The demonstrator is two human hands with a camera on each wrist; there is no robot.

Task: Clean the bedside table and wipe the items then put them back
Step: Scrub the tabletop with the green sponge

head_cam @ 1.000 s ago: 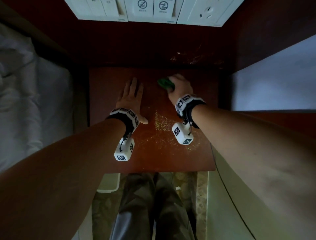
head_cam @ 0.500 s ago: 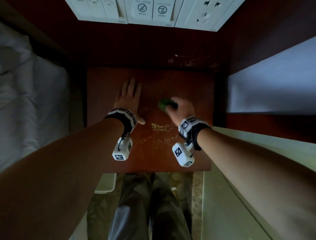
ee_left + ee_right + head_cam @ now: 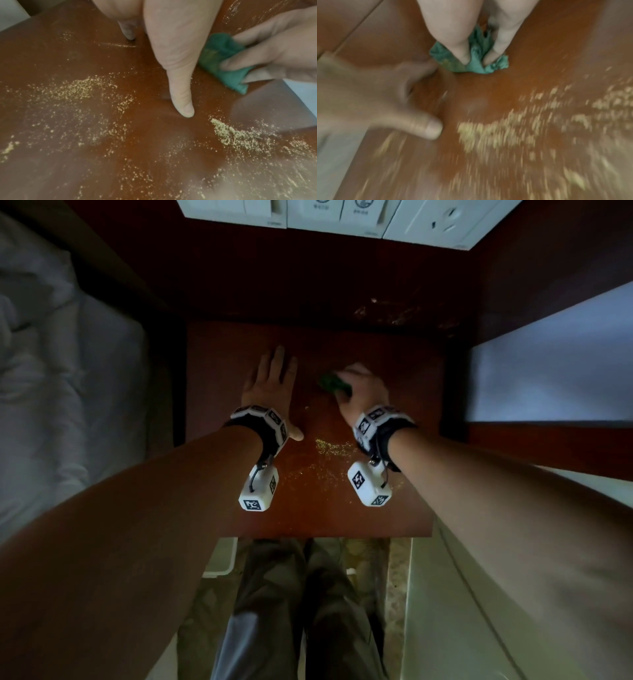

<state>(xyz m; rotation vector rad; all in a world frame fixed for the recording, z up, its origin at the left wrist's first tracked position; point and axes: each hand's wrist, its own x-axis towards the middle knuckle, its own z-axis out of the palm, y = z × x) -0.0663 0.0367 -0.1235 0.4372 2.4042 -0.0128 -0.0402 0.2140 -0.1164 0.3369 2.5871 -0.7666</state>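
Note:
The reddish-brown bedside table (image 3: 404, 508) (image 3: 51, 54) (image 3: 539, 40) has yellowish crumbs (image 3: 330, 450) (image 3: 240, 136) (image 3: 496, 132) scattered over its near half. My left hand (image 3: 270, 385) (image 3: 173, 47) (image 3: 368, 97) lies flat on the tabletop, fingers straight, thumb out. My right hand (image 3: 363, 392) (image 3: 278, 54) (image 3: 471, 33) grips a bunched green cloth (image 3: 332, 381) (image 3: 221, 59) (image 3: 476, 58) and presses it on the table just right of the left hand, beyond the crumbs.
White bedding (image 3: 51, 392) lies to the left. A white switch and socket panel (image 3: 342, 217) is on the back wall. A pale surface (image 3: 555, 364) sits to the right, a pale cabinet (image 3: 445, 611) lower right. My legs (image 3: 291, 611) stand before the table.
The right hand with the cloth slid toward me across the table, then moved back away from the crumbs. The left hand stayed flat in place.

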